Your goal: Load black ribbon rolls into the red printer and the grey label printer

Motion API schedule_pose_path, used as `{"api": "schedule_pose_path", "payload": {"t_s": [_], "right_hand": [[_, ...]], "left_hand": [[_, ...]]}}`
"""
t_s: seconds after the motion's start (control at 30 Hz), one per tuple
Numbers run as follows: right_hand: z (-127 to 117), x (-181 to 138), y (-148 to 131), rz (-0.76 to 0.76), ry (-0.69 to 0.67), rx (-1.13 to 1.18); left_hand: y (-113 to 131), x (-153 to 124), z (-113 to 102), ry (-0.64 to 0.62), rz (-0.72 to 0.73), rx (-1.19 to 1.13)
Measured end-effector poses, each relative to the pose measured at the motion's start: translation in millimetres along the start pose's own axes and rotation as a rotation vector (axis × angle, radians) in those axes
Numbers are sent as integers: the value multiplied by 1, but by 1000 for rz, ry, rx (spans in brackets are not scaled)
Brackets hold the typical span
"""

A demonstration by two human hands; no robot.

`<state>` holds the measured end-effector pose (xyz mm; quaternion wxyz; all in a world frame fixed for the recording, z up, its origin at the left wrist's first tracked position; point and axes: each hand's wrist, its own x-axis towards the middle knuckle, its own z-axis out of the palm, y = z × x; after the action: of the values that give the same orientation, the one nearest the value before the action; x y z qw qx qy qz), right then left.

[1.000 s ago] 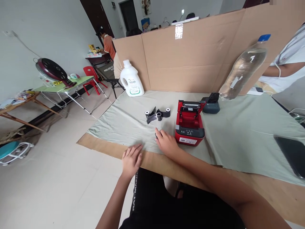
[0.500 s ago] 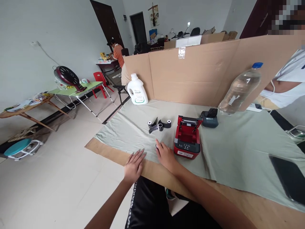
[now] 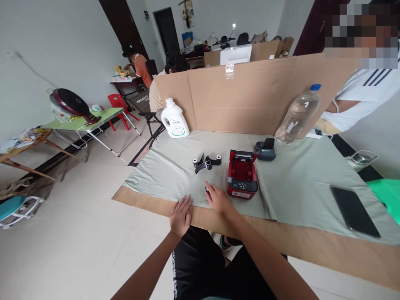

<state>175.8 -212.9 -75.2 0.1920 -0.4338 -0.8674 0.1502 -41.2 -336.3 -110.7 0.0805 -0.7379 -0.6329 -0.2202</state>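
My left hand (image 3: 180,213) lies flat on the table's front edge, fingers stretched out and holding nothing. To its right, my right hand (image 3: 217,197) rests low over the cloth, its fingers partly curled. A small dark thing shows by its fingertips, too hidden to name. Beyond that hand lie several small rolls of black ribbon (image 3: 208,165) with white cores, their loose ends spread out. Just right of the hand stands a red and black label printer (image 3: 242,185), its lid raised and its red inside bare. Neither hand touches the printer.
A grey-green cloth (image 3: 162,166) covers the table. Behind stand a white jug (image 3: 175,121), a cardboard screen (image 3: 231,100), a clear bottle (image 3: 296,116) with a blue cap and a small dark grey device (image 3: 265,150). A black phone (image 3: 354,211) lies at right. Other people sit beyond.
The view has swung to the right and shows more of the table's right side. Both hands keep nearly the same pose, and the printer and rolls stay put.
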Motion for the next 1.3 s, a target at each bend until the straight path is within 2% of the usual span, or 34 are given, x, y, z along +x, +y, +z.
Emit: {"api": "schedule_pose_path", "payload": {"t_s": [0.17,0.4,0.77,1.03,1.23,1.3], "right_hand": [[-2,1,-1,53,-26,0],[-5,-2,0,49,-17,10],[-16,-4,-8,75,-29,-54],[-21,-6,-14,86,2,-39],[-18,-9,-13,72,80,-7],[-15,-10,-11,55,120,-3]], "left_hand": [[-3,-3,2,-13,-2,-47],[-11,-6,14,52,43,-38],[-3,-1,6,17,1,-56],[-6,-3,9,25,-4,-93],[-10,-4,15,168,24,-140],[-6,-13,16,248,103,-170]]}}
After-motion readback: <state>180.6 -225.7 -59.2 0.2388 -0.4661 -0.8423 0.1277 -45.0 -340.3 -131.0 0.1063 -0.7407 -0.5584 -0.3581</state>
